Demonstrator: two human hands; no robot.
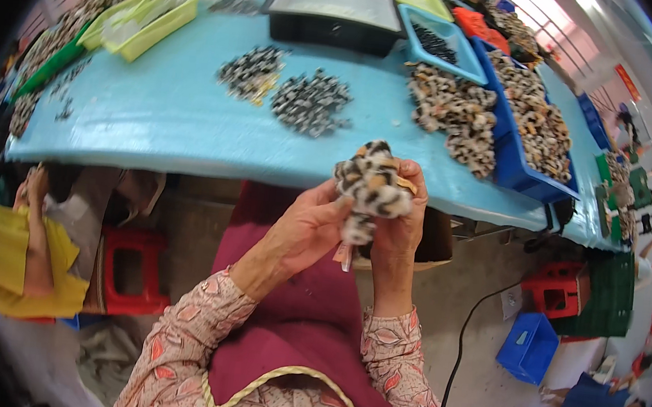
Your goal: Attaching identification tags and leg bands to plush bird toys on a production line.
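Light-blue sheeting covers the long table (pixel 153 120), whose far end is cut off at the top and whose sides bend away into the dark fisheye rim. Held just over its near edge, before the maroon apron (pixel 286 294), is one fluffy bundle (pixel 375 181) in black, white and tan, slightly blurred. Both hands have hold of it: the left hand (pixel 310 222) closes its fingertips on the near left side, and the right hand (pixel 407 215) curls round the right, some fingers hidden behind the fluff. How tightly they press, I cannot tell. One small pinkish strip (pixel 347 256) hangs below, its kind unclear.

Two piles lie beyond: a dark pile with yellow bits (pixel 251 72) and a black-and-grey pile (pixel 312 102), their pieces too small to count. One black tray (pixel 331 33) stands behind them. Two red stools show, the left stool (pixel 136 242) and the right stool (pixel 551 290), each partly hidden.
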